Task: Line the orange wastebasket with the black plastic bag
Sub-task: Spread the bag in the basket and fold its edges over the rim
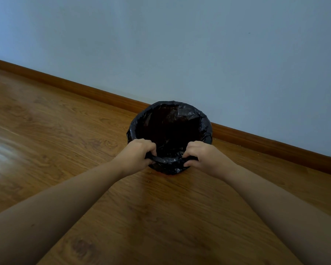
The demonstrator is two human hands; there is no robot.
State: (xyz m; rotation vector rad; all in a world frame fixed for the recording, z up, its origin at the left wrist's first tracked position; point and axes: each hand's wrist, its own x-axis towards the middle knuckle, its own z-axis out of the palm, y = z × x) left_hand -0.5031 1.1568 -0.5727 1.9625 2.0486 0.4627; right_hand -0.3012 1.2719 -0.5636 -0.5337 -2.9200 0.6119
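The black plastic bag (204, 129) is sitting opened out inside the wastebasket, which is standing on the wooden floor (65, 142) just in front of the brown baseboard (275, 144) and the pale wall (180, 44). The bag's film is looking glossy and crinkled, catching dull grey highlights along its folds. Its mouth is lying turned over the rim nearly all the way round, forming a wide dark ring, and the inside is showing as a deep, almost featureless black hollow. The film is draping down the outside on the near side too, so the wastebasket itself is hidden under it and none of its orange colour is showing.

Both arms are reaching forward from the bottom corners of the view. The left hand (137, 156) is curling closed on the near edge of the bag at the left of the rim, fingers tucked over a bunched fold of plastic. The right hand (201, 156) is gripping the same near edge a little to the right, its fingers hooked over the film and its thumb pressing beneath. Between the two hands the plastic is stretching into a taut, gathered band across the front of the rim.
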